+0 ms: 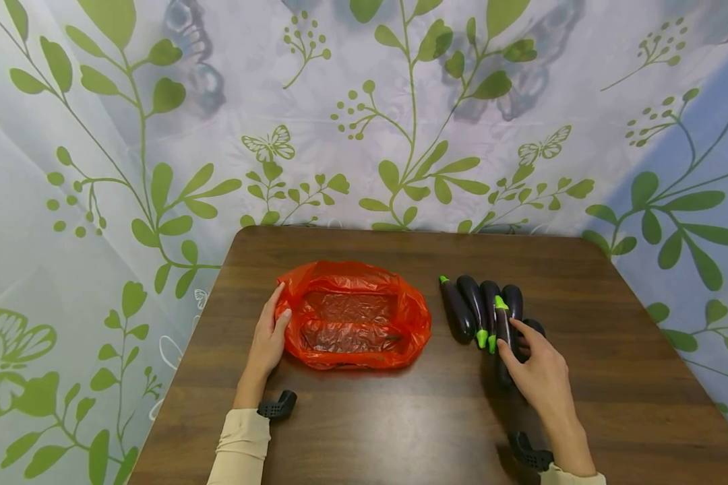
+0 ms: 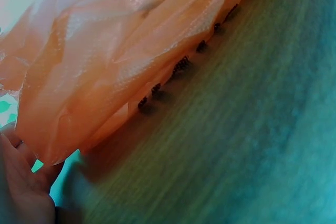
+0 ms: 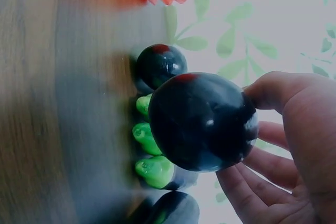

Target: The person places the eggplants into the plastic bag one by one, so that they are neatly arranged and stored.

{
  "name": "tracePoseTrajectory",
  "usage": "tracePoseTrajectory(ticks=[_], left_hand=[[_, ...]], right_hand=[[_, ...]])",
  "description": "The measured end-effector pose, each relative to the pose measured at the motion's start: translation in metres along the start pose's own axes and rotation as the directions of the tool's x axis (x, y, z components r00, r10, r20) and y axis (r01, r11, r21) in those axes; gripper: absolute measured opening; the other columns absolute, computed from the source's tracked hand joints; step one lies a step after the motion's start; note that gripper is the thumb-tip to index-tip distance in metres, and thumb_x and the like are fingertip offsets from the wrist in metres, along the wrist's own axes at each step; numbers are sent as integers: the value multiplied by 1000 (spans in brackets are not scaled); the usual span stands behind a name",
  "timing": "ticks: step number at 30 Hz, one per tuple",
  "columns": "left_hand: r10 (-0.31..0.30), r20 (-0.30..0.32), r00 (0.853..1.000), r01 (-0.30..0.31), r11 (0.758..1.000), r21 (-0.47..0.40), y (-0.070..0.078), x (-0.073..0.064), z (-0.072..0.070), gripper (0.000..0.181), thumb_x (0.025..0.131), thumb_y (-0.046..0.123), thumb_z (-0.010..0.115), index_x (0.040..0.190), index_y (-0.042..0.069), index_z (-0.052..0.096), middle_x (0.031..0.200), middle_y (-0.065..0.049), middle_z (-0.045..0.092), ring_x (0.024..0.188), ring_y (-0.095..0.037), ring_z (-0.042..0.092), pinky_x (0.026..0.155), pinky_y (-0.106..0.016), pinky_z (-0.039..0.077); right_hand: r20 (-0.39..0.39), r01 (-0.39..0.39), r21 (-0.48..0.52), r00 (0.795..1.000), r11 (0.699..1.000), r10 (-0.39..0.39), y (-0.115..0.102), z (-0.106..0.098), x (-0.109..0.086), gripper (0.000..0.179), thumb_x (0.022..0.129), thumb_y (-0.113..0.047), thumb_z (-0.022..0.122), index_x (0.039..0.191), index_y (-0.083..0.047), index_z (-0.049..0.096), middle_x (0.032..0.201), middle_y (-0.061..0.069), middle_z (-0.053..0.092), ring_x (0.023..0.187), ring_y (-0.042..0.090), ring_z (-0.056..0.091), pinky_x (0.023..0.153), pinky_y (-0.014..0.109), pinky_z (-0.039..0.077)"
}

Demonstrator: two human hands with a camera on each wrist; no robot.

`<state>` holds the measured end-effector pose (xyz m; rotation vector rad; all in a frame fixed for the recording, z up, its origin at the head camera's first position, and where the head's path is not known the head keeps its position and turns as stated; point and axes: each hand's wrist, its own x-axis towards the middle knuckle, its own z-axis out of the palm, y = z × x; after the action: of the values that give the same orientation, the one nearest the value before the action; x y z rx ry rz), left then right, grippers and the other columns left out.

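Observation:
A red plastic bag (image 1: 353,360) lies with its mouth spread wide on the left part of the table. My left hand (image 1: 269,340) holds the bag's left rim, thumb toward the opening; the left wrist view shows those fingers (image 2: 26,156) at the bag's corner. My right hand (image 1: 541,364) grips a dark purple eggplant (image 3: 202,124) between thumb and fingers, its green stem end (image 1: 501,303) pointing away from me. This eggplant is above several others in a row, among them the leftmost eggplant (image 1: 458,311). Part of the row is hidden behind the right hand.
Both hands are over a brown wooden table (image 1: 364,424). A patterned curtain (image 1: 315,168) with green leaves and butterflies hangs behind its far edge. Small dark patches (image 2: 181,65) show along the bag's lower edge. A black device (image 1: 278,405) sits at the left wrist.

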<state>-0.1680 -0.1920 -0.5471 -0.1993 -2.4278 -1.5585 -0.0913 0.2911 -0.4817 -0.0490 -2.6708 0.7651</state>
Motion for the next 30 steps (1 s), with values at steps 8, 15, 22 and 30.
tracePoseTrajectory(ticks=[8,15,22,30], left_hand=[[8,0,1000,-8,1000,-9,-1,0,0,57,110,29,47,164,25,29,167,-10,32,154,-36,30,123,-63,23],[3,4,1000,-3,1000,-10,-1,0,-1,57,110,29,47,164,24,29,168,-10,31,154,-37,30,123,-63,23],[4,-1,1000,-4,1000,-11,-2,0,0,57,110,29,47,164,24,30,168,-10,32,154,-36,30,124,-63,22],[0,4,1000,0,1000,-20,-3,0,0,56,110,29,47,163,26,30,168,-8,31,154,-35,29,124,-62,23]], right_hand=[[-8,-10,25,1000,1000,10,-7,0,3,51,97,-25,71,141,-2,60,120,30,69,95,46,72,75,62,57],[1,-17,52,1000,998,17,-13,1,5,52,97,-26,72,142,-5,60,127,31,66,98,47,71,79,62,58],[-1,-13,80,1000,997,13,-19,3,6,50,97,-25,73,141,-5,61,125,29,67,99,43,72,77,57,61],[-6,-13,107,1000,994,14,-25,6,10,50,96,-25,74,141,-8,61,119,25,70,95,39,73,68,30,61]])
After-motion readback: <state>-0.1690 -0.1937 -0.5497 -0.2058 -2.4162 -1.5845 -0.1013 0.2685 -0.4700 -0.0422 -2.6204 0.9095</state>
